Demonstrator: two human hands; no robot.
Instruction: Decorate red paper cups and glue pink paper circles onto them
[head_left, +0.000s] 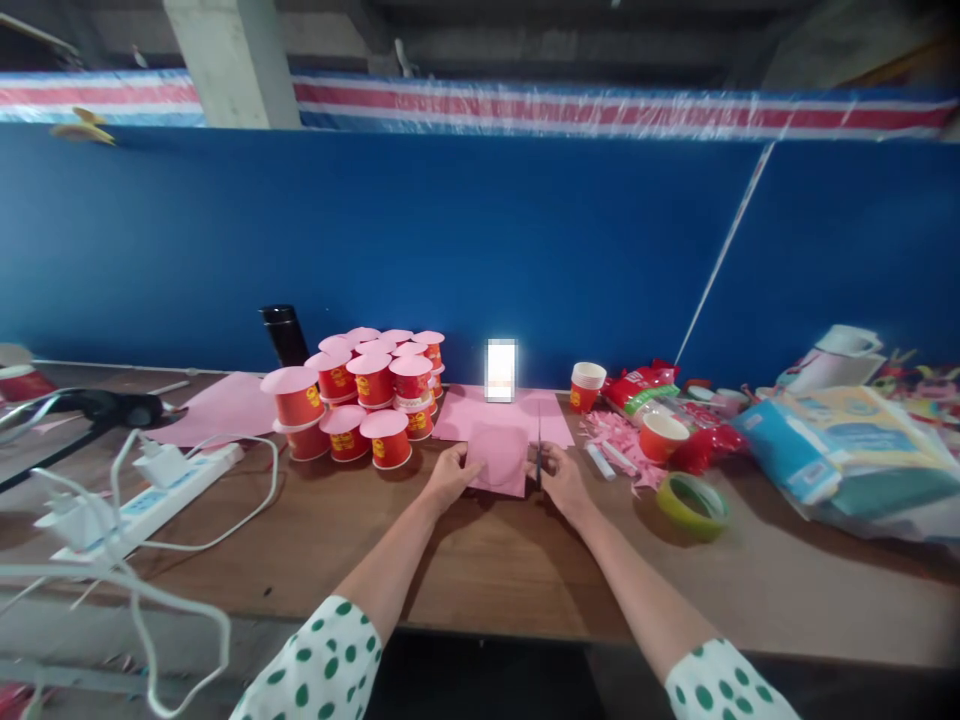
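Between my hands is a piece of pink paper [498, 458] with a faint round outline on it. My left hand [451, 476] pinches its left edge, thumb on top. On the other side, my right hand [561, 476] is closed around a pair of dark scissors [538, 466] held upright beside the paper's right edge. The handles are mostly hidden by my fingers. Behind the piece, larger pink sheets [454, 412] lie flat on the table, with a bright, blurred-out phone-like screen [501, 371] standing at their back edge.
Left stand several red paper cups [373, 388] topped with pink discs, a black bottle [283, 335] and a white power strip [150, 505] with cables. Rightward are stacked cups [587, 386], pink paper scraps [616, 445], a roll of yellow-green tape [694, 505] and a blue-and-yellow package [847, 440].
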